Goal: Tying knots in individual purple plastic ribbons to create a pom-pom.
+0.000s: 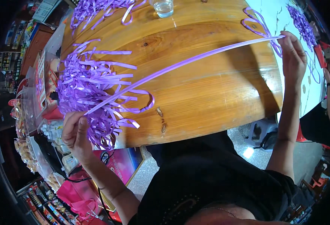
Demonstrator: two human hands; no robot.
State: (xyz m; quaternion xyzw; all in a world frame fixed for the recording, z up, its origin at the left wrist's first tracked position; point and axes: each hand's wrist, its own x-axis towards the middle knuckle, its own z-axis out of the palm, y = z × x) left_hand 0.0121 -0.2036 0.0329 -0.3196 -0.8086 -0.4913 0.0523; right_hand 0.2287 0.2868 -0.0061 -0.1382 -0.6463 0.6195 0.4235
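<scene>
A long purple ribbon stretches across the wooden table between my two hands, slightly bowed. My left hand pinches one end between thumb and fingers, low at the table's left side. Farther off at the right, my raised right hand pinches the other end. Beside and beyond my left hand lies a big heap of cut purple ribbon pieces, their ends fanning to the right. A looped length of purple ribbon rests near the table's far right edge, partly behind my right hand.
On the wooden table, another purple ribbon pile lies at the far left, near a clear glass. A white marbled table adjoins on the right, with more purple ribbons. Packed goods crowd the left side.
</scene>
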